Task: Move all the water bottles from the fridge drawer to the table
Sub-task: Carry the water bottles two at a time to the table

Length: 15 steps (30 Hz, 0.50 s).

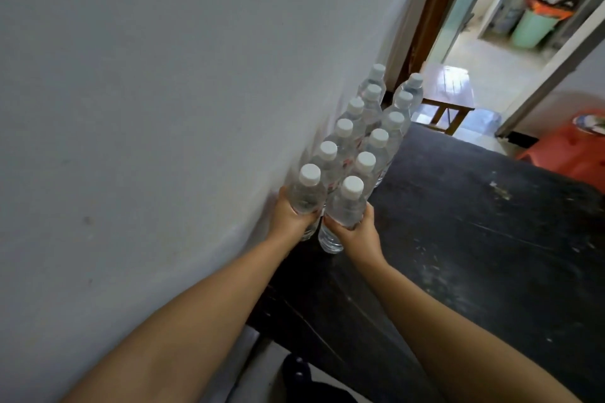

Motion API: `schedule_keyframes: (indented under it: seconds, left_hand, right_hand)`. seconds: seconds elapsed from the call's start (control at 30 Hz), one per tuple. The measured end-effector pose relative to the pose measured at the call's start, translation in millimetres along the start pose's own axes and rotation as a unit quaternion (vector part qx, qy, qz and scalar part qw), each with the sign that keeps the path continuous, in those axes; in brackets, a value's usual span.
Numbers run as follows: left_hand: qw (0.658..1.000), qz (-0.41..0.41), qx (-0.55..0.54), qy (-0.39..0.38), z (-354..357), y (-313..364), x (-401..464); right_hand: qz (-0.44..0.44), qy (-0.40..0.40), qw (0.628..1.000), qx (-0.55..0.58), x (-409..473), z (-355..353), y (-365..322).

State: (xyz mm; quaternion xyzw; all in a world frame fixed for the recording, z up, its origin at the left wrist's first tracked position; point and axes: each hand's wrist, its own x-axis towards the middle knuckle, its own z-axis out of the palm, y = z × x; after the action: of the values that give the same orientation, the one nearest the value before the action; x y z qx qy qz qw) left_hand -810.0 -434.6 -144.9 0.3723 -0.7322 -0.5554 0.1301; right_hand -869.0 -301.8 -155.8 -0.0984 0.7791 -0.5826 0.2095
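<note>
Several clear water bottles with white caps stand in two rows [370,127] on the dark table [474,239], along the white wall. My left hand [289,217] grips the nearest bottle of the wall-side row [307,193]. My right hand [358,234] grips the nearest bottle of the outer row [348,203], whose base rests on the table near its front edge. The fridge drawer is out of view.
The white wall [163,108] runs close along the left of the bottles. Beyond the table stand a small wooden stool [448,98], an open doorway with a green bin [533,28], and an orange plastic stool [576,150] at right.
</note>
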Motion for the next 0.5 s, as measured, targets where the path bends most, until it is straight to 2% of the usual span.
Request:
schedule_keyframes:
  seconds: [0.17,0.37,0.5]
  left_hand:
    - [0.998,0.037,-0.041,0.013,11,2,-2]
    - [0.996,0.042,-0.072,0.010,14,-9,6]
    - [0.999,0.009,-0.048,-0.003,15,-9,9]
  right_hand:
    - [0.005,0.007,1.000,0.000,7,4,9]
    - [-0.002,-0.011,0.999,-0.033,12,4,13]
    - [0.011,-0.020,0.998,-0.057,14,3,9]
